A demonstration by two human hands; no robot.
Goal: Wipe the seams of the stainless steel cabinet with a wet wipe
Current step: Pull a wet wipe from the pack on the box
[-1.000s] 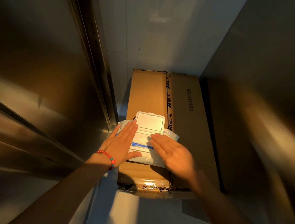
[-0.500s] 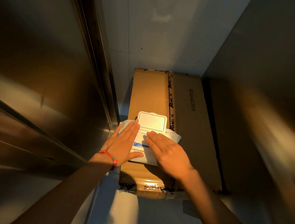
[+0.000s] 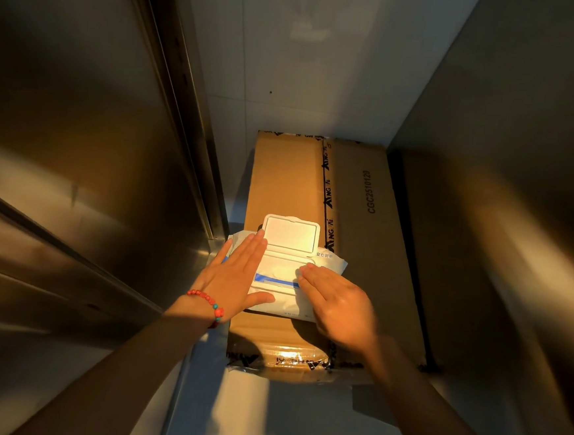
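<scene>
A white pack of wet wipes point(image 3: 282, 278) lies on a cardboard box, its flip lid point(image 3: 290, 234) standing open. My left hand point(image 3: 232, 278), with a red bead bracelet at the wrist, lies flat on the pack's left side with straight fingers. My right hand point(image 3: 335, 302) rests on the pack's right side, fingertips at the opening near a blue strip; whether they pinch a wipe is unclear. The stainless steel cabinet point(image 3: 76, 166) rises on the left, its vertical seam point(image 3: 180, 113) running down toward the pack.
The long cardboard box point(image 3: 359, 202) fills the narrow gap between the left cabinet and another steel surface point(image 3: 509, 166) on the right. White tiled wall point(image 3: 308, 64) stands behind. Pale floor point(image 3: 280, 419) shows in front of the box.
My right hand's fingertips have slid a little toward the pack's opening. The left hand stays flat on the pack.
</scene>
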